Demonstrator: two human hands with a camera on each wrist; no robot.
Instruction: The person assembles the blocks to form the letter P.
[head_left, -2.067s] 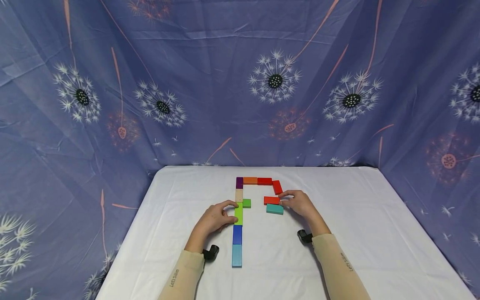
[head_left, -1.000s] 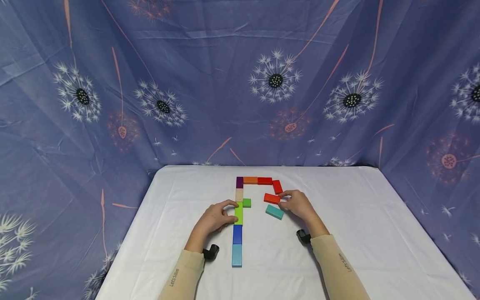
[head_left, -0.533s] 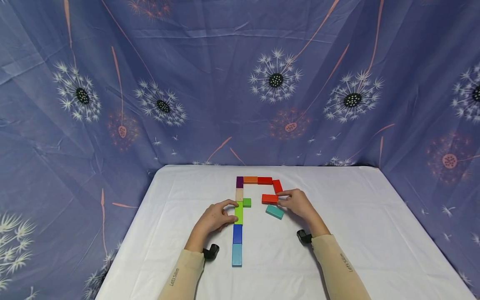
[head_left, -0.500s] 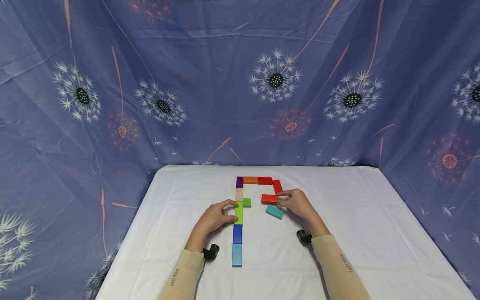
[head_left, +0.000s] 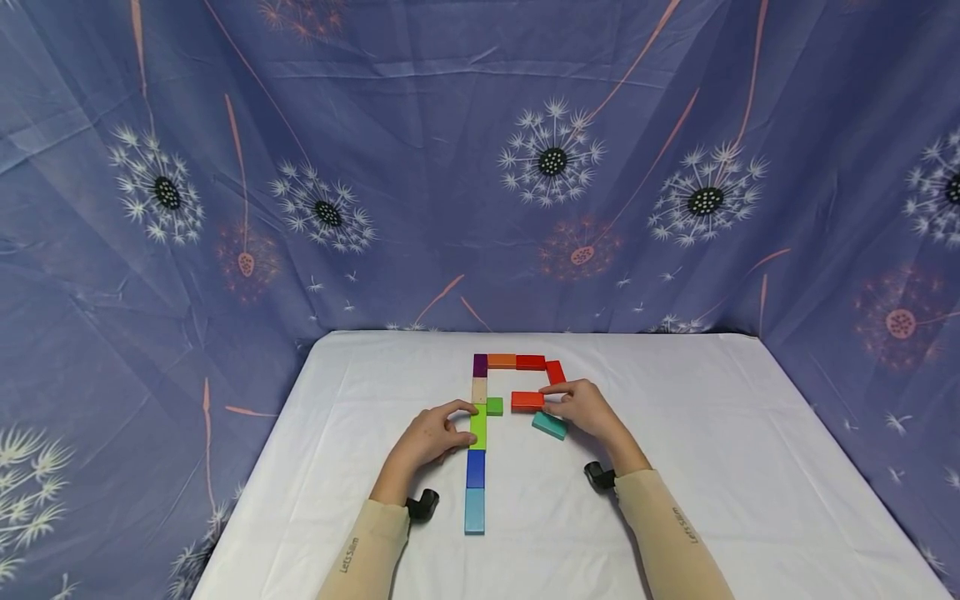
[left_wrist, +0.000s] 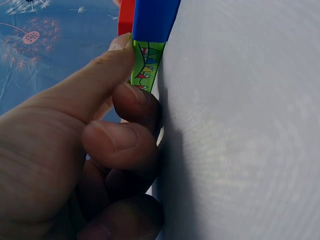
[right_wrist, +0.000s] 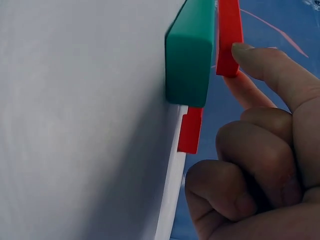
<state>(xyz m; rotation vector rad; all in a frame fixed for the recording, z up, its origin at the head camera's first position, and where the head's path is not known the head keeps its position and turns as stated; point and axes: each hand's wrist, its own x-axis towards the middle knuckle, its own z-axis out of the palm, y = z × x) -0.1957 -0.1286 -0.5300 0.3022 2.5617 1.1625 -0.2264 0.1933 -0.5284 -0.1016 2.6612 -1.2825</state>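
Note:
My left hand [head_left: 429, 435] pinches a lime green block [head_left: 478, 427] at its two ends, thumb at the near end and index finger at the far end. Its side has a printed bunting pattern in the left wrist view. With thumb and index finger my right hand [head_left: 588, 408] grips the right end of a red block [head_left: 527, 402], the other fingers curled in. In the right wrist view that red block [right_wrist: 229, 37] is higher off the cloth than the teal block [right_wrist: 189, 65]. A small green block [head_left: 494, 407] lies against the lime one, left of the held red block.
Below the lime block come a blue block [head_left: 476, 468] and a light blue block [head_left: 474, 511]. Above it are a beige block [head_left: 479, 390] and a purple block [head_left: 480, 365]. An orange block [head_left: 502, 362], a red block [head_left: 530, 362] and a slanted red block [head_left: 555, 372] continue rightward.
The right hand has parted the red block from the teal block and carried it left, toward the small green block. The teal block has turned askew. The left hand has stayed put.

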